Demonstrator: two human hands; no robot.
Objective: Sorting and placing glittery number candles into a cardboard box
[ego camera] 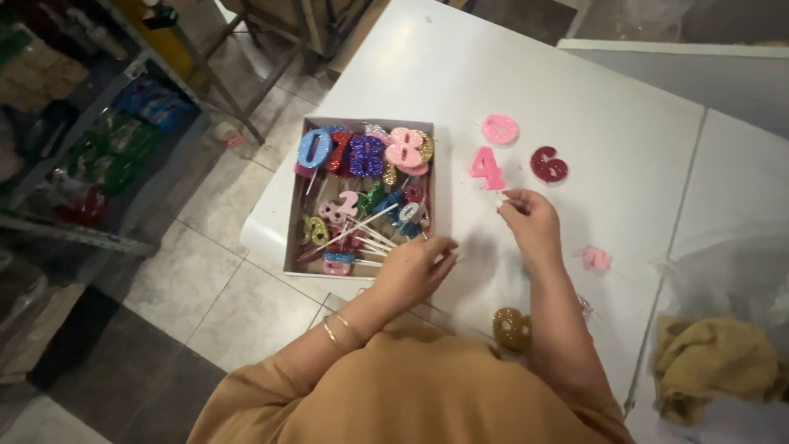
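White table point(575, 99): most glitter number candles remain heaped in the shallow box point(289, 215); only a pink 4 point(486, 168), dark red 6 point(548, 164) and a pink round one point(500, 129) lie out, so sorting looks barely started. Right hand point(530, 224) pinches the 4's stick just below it; left hand point(413, 269) sits loosely curled at the box edge, grip unclear.

Just above the right hand point(532, 224) stands a pink glitter four point(486, 168), with a dark red six point(548, 164) beside it. Near the left hand point(415, 267), the box point(290, 238) holds blue, purple, pink, gold and green glitter numbers point(362, 156).
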